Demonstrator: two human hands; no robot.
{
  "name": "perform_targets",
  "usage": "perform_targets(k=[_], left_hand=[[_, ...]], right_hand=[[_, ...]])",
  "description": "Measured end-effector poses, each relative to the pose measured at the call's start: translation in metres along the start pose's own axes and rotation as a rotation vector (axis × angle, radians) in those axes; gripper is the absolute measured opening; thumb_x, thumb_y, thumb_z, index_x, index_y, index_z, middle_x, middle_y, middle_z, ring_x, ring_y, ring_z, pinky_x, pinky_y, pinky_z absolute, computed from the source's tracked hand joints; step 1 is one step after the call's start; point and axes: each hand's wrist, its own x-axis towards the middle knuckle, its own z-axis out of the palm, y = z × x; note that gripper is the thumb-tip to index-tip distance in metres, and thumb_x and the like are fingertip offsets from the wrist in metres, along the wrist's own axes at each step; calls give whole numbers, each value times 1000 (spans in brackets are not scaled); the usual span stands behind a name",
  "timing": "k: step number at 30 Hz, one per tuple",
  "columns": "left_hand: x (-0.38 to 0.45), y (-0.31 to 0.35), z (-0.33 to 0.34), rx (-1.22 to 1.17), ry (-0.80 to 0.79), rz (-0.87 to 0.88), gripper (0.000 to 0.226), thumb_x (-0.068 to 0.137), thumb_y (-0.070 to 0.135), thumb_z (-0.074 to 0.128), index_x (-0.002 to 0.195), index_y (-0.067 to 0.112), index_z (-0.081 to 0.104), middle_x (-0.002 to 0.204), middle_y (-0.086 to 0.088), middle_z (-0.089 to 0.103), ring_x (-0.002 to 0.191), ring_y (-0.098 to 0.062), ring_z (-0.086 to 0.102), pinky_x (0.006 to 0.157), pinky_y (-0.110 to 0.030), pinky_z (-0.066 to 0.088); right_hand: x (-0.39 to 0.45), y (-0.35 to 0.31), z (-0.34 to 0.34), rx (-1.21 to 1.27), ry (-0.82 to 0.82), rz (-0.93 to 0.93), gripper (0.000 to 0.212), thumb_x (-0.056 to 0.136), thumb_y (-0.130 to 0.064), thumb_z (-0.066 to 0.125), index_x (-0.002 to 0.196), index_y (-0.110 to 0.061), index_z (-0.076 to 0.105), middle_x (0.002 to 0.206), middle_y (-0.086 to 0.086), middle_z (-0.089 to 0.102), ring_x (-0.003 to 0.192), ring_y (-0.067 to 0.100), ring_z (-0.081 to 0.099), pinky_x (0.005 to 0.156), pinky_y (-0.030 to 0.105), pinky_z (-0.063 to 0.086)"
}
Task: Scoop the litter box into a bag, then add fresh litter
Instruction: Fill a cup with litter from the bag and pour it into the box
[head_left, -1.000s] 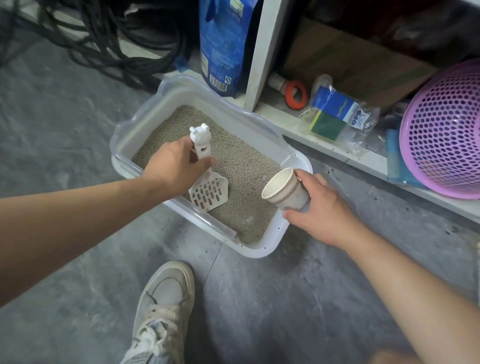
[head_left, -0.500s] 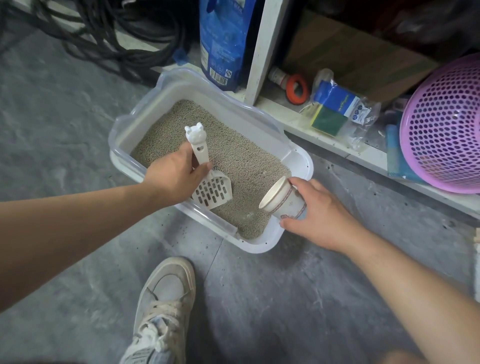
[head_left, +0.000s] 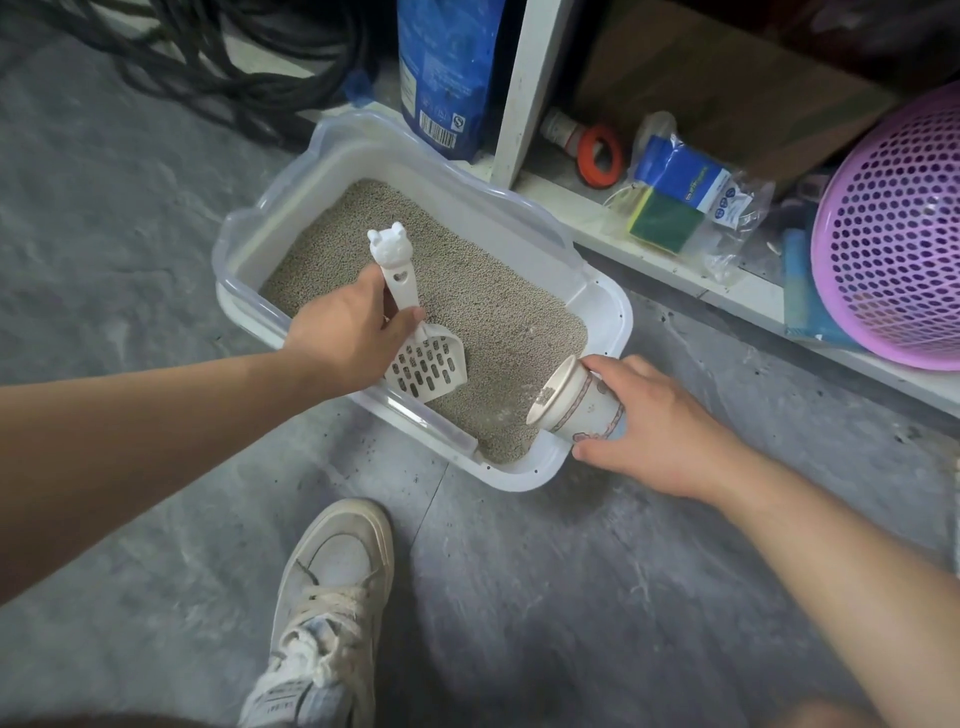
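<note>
Right hand (head_left: 660, 431) gripping paper cup (head_left: 576, 402), tipping litter into litter box (head_left: 605, 306); left hand (head_left: 345, 338) clasping scoop (head_left: 421, 358), likely levelling.

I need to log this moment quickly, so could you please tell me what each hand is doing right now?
Left hand: closed around the scoop handle.
Right hand: closed around the tipped paper cup.

Glossy plastic litter box (head_left: 605, 306), matt plastic scoop (head_left: 415, 343) (white), paper cup (head_left: 582, 402).
</note>
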Motion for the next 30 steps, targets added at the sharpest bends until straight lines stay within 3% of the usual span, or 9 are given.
perform_targets(k=[8,13,18,23,26,30], left_hand=[[-2,2,-1,-15,-2,3,30,103,51,46,106,21,42,78,14,53,65,-3,50,51,-25,32],[-2,0,-1,-18,-4,12,32,103,52,46,106,21,43,78,12,55,65,-5,52,51,-26,33],[-4,0,-2,-22,-6,15,31,103,52,45,106,20,43,79,11,54,66,-5,52,52,-26,33],[-4,-1,-2,-33,-5,23,29,103,50,46,106,21,43,78,13,54,66,-5,52,52,-26,33],[-4,1,-2,-32,-3,23,29,104,50,46,105,21,42,77,12,54,65,-5,51,51,-25,32],[-4,0,-3,-28,-4,15,29,103,51,46,104,22,42,78,12,55,65,-5,52,52,-26,34]], right_hand=[[-1,0,0,5,4,3,84,72,-39,81,144,-36,38,116,-11,39,109,13,49,89,29,43],[-3,-1,2,10,-83,-7,86,72,-39,82,146,-37,37,124,-8,44,110,11,48,85,23,38],[-2,-3,5,17,-118,-22,90,70,-42,81,148,-37,36,128,-9,46,115,12,51,95,28,44],[0,-2,3,18,-95,-20,88,70,-40,82,147,-36,39,127,-8,47,112,11,50,85,21,37],[-2,-4,9,22,-168,-34,91,70,-42,82,148,-37,37,125,-11,46,110,9,50,87,21,40],[-2,-6,8,18,-147,-39,92,71,-41,83,150,-36,36,126,-8,47,113,11,50,90,21,39]])
